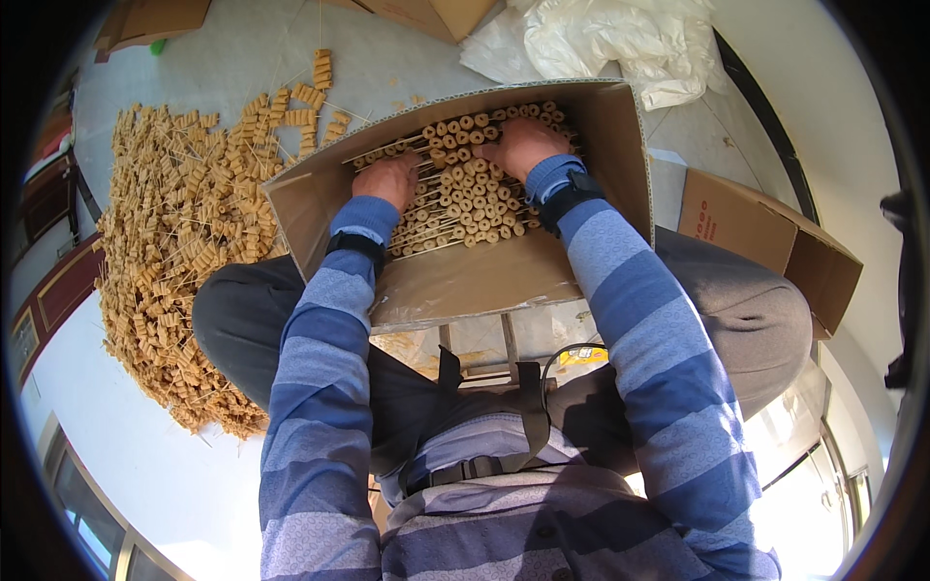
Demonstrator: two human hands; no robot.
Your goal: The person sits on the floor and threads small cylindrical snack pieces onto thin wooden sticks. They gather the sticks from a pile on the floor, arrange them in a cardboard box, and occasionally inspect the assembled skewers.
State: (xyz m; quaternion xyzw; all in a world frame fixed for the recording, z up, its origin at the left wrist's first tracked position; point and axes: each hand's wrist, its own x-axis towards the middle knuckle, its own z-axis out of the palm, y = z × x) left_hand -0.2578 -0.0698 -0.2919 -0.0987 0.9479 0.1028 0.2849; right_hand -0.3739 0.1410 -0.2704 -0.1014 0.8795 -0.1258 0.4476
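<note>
An open cardboard box (455, 288) stands between my knees, its opening facing me. Inside lie many skewers of tan ring-shaped pieces (475, 198), stacked with the round ends toward the middle and thin sticks pointing out to the sides. My left hand (389, 180) reaches into the box on the left, fingers bent down over the sticks. On the right, my right hand (526, 147) rests at the far part of the stack, its fingers curled against the skewers. The fingertips of both hands are partly hidden, so what they grip is unclear.
A large heap of loose skewers (184, 261) covers the floor at the left, with some scattered toward the box. White plastic sheeting (620, 44) lies at the far right. Another cardboard box (756, 232) sits beside my right knee. More cardboard (417, 15) is at the far edge.
</note>
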